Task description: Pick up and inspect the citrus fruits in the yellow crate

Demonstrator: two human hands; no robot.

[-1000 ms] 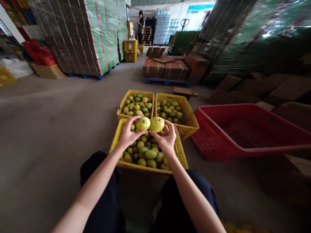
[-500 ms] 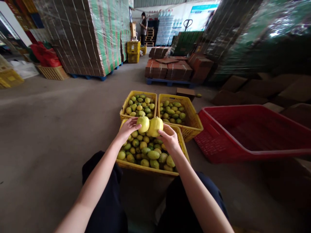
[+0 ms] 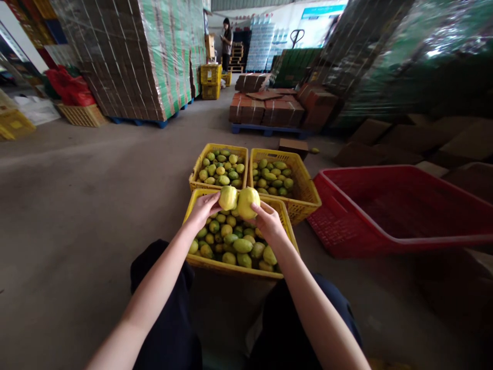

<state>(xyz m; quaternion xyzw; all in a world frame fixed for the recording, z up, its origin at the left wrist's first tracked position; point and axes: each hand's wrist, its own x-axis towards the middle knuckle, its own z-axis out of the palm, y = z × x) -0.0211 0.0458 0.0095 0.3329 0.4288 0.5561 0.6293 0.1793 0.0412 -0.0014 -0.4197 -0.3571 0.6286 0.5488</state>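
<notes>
My left hand (image 3: 205, 208) grips a yellow-green lemon (image 3: 228, 198) between thumb and fingers. In my right hand (image 3: 266, 220) is a second, yellower lemon (image 3: 248, 202). The two lemons are held side by side, nearly touching, above the near yellow crate (image 3: 239, 273). Green and yellow lemons (image 3: 243, 245) fill much of that crate. Behind it stand two more yellow crates, the left one (image 3: 191, 177) and the right one (image 3: 308, 192), both with lemons inside.
A large red basket (image 3: 335, 241) stands to the right. Farther off are a pallet of flattened cartons (image 3: 265, 110), a small cardboard box (image 3: 293, 146) and wrapped stacks (image 3: 154, 61). A person (image 3: 227, 43) stands at the back. Loose cardboard (image 3: 404, 139) lies at right.
The lemon in my left hand has turned slightly, and my left fingers have shifted around it. Both lemons have moved a little to the right.
</notes>
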